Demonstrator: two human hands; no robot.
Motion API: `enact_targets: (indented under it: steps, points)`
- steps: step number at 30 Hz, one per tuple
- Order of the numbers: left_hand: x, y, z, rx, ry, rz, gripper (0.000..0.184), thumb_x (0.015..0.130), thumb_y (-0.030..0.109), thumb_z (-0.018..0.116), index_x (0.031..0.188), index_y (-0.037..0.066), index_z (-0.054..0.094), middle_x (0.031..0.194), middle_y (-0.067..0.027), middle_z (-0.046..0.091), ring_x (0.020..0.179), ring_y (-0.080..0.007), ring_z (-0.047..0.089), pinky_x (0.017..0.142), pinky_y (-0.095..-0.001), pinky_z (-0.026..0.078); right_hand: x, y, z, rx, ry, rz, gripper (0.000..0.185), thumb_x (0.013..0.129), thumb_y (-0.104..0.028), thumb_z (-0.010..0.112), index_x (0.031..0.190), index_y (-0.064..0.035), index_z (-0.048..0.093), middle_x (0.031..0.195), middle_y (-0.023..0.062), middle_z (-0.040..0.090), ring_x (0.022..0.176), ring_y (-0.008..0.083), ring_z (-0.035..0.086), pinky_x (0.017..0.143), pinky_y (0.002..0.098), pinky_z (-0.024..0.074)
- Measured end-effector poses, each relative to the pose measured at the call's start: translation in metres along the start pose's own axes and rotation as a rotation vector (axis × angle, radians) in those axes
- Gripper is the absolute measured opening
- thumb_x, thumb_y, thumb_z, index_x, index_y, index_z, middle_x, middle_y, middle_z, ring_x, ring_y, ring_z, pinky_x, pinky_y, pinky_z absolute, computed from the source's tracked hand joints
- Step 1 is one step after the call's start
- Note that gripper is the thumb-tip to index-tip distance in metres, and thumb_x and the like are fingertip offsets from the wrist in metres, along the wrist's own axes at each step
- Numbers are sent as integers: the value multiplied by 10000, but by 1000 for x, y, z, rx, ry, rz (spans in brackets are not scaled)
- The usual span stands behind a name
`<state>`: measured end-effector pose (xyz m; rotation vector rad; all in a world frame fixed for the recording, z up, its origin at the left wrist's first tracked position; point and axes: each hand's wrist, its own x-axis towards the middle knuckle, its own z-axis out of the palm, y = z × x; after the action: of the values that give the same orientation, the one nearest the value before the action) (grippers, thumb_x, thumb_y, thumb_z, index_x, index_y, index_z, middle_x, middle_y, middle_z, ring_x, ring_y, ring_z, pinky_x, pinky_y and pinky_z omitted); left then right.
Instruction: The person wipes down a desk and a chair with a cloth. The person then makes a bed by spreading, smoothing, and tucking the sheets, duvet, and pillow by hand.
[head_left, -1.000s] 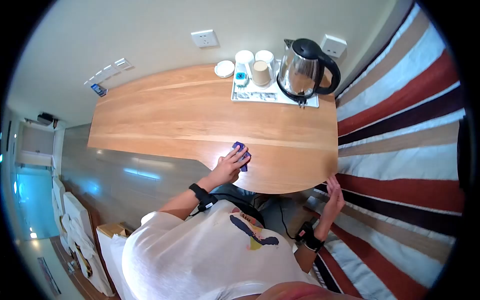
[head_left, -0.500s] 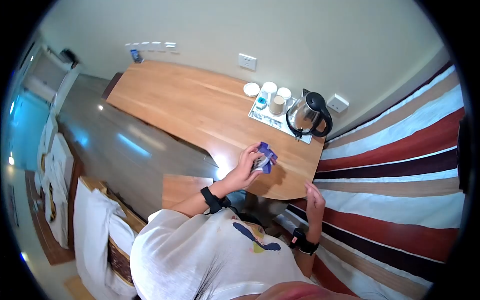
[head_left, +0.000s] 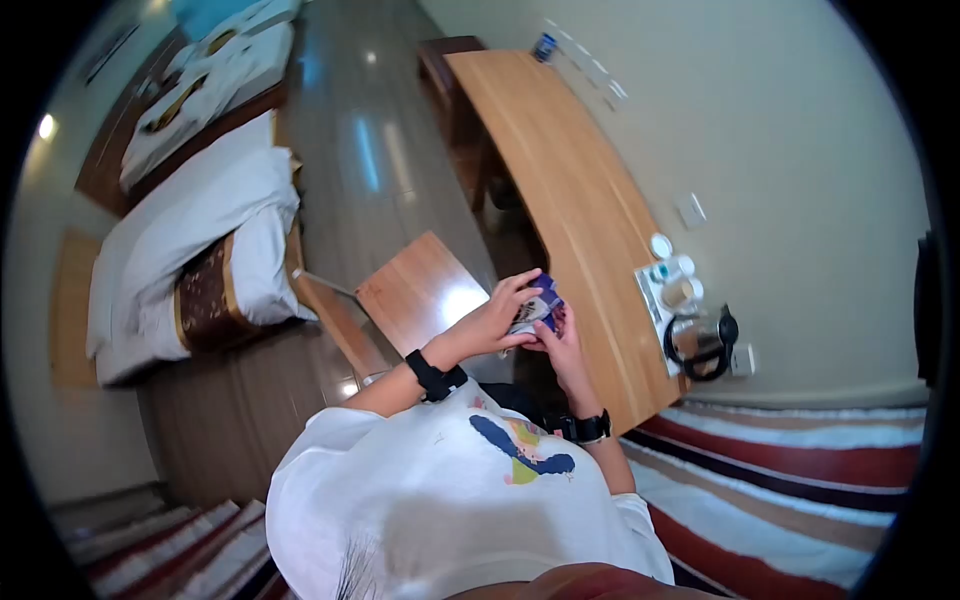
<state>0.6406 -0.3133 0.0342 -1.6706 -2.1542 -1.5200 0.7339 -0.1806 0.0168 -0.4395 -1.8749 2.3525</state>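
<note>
A small purple packet (head_left: 547,296) with a pale, dark-marked face is held in front of my chest, near the edge of the wooden desk (head_left: 580,200). My left hand (head_left: 500,318) grips it from the left, fingers over its top and thumb below. From the lower right, my right hand (head_left: 563,347) has its fingers and thumb closed on the packet's edge. Parts of the packet are hidden behind my fingers, so its exact kind is unclear. Black bands circle both wrists.
A kettle (head_left: 703,343) stands by a white tray (head_left: 655,305) with cups (head_left: 682,291) at the desk's right side. A wooden chair (head_left: 415,280) is at my left, and beyond it a bed (head_left: 190,240). Striped curtains (head_left: 780,460) hang at lower right.
My view has turned left. My right hand has come up from beside the desk to take hold of the packet together with my left hand.
</note>
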Motion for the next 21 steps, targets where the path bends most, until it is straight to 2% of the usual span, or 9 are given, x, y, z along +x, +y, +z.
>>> enact_targets:
  steps: [5, 7, 8, 10, 13, 17, 19, 20, 21]
  points:
    - [-79, 0, -71, 145, 109, -222, 578, 667, 231, 614, 1121, 58, 300, 1219, -180, 256, 1080, -333, 317, 887, -379, 286, 40, 22, 60, -106, -286, 190, 297, 765, -30, 422, 1059, -54, 386, 938, 22, 484, 821, 93, 477, 517, 199, 459]
    - [-132, -22, -89, 394, 70, -562, 520, 705, 264, 570, 1099, 29, 325, 1196, -185, 275, 1087, -330, 304, 892, -377, 275, 56, 51, 73, -191, -424, 248, 314, 769, -37, 419, 1078, -78, 391, 963, 4, 504, 830, 98, 493, 542, 222, 472]
    - [-163, -37, -98, 403, 84, -599, 520, 705, 264, 570, 1099, 29, 325, 1196, -185, 275, 1087, -330, 304, 892, -377, 275, 59, 59, 88, -237, -413, 298, 285, 773, -49, 429, 1056, -77, 418, 922, -4, 505, 796, 89, 489, 548, 235, 470]
    - [-229, -71, -107, 560, 449, -792, 499, 700, 263, 570, 1065, -2, 356, 1146, -188, 323, 1046, -340, 331, 873, -387, 294, 72, 98, 109, -226, -465, 368, 273, 776, -54, 430, 1048, -74, 427, 897, -11, 506, 778, 78, 481, 547, 233, 464]
    - [-300, -106, -111, 464, 642, -1091, 521, 741, 324, 525, 1057, -48, 342, 1115, -227, 334, 1033, -352, 334, 884, -377, 273, 73, 153, 149, -200, -548, 425, 257, 787, -67, 434, 1044, -68, 441, 857, -24, 506, 735, 53, 461, 560, 207, 429]
    - [-331, -148, -89, 214, 817, -1357, 555, 766, 378, 479, 1066, -63, 325, 1093, -235, 351, 1030, -335, 340, 885, -367, 265, 64, 208, 198, -189, -621, 330, 260, 794, -85, 439, 1052, -64, 446, 838, -23, 499, 688, 43, 446, 575, 173, 384]
    - [-329, -163, -79, 75, 886, -1333, 556, 783, 390, 441, 1070, -69, 315, 1078, -237, 363, 1031, -326, 341, 884, -361, 264, 59, 220, 217, -257, -663, 277, 245, 789, -91, 445, 1029, -46, 460, 838, -26, 502, 674, 41, 442, 557, 171, 379]
    - [-328, -168, -74, 75, 885, -1354, 556, 783, 390, 441, 1070, -69, 315, 1078, -237, 363, 1031, -326, 341, 884, -361, 264, 58, 215, 218, -368, -657, 488, 243, 814, -211, 436, 994, -56, 485, 853, -16, 500, 725, 66, 445, 649, 209, 371]
    - [-321, -171, -69, -3, 951, -1303, 539, 793, 384, 420, 1068, -68, 318, 1074, -236, 369, 1029, -324, 344, 881, -358, 267, 56, 214, 219, -368, -662, 504, 243, 814, -211, 436, 994, -56, 485, 853, -16, 500, 725, 66, 445, 649, 209, 371]
